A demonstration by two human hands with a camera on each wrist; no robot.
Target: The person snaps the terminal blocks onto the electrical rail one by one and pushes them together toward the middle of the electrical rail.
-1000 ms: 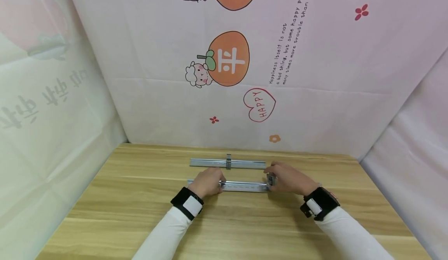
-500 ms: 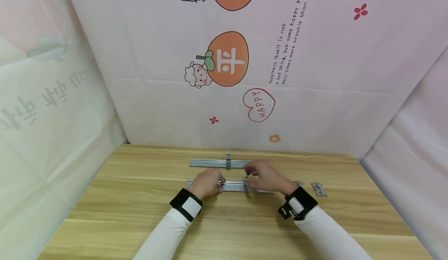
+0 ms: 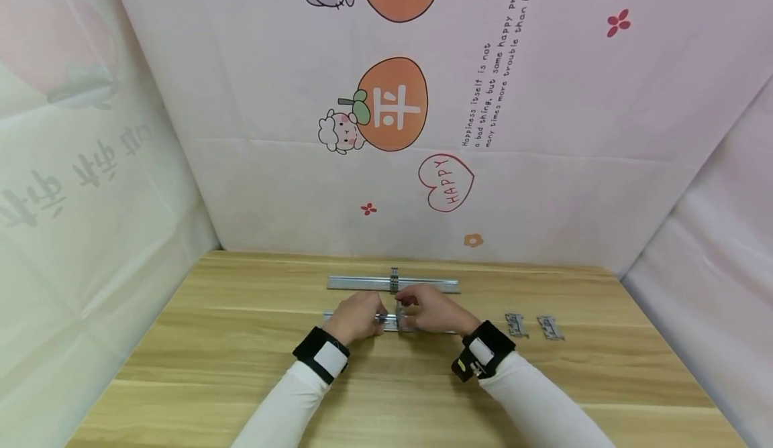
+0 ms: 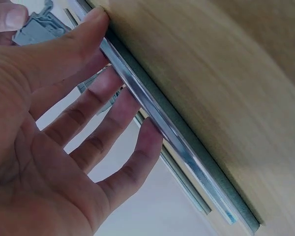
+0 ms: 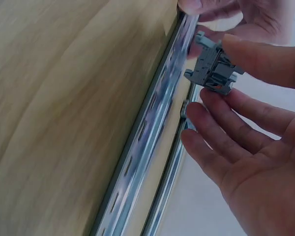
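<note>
My left hand (image 3: 357,317) holds the nearer slotted metal DIN rail (image 4: 162,118), thumb on one edge and fingertips along the other. Between the right thumb and fingers I pinch a small grey terminal block (image 5: 214,66). In the head view my right hand (image 3: 436,310) is just right of the left one, over the same rail. The right wrist view has the block beside the rail near the left fingers; whether they touch I cannot tell. Part of the rail is hidden beneath both hands.
A second DIN rail (image 3: 359,282) lies parallel behind, with narrow grey terminal blocks (image 3: 394,280) clipped near its middle. Two loose grey terminal blocks, one left (image 3: 516,325) and one right (image 3: 551,328), lie on the wooden table (image 3: 386,394). A printed curtain (image 3: 272,186) hangs behind.
My right hand has carried the terminal block leftward along the front rail, from its right end to near the left hand. This uncovers two loose blocks. The left hand stays put.
</note>
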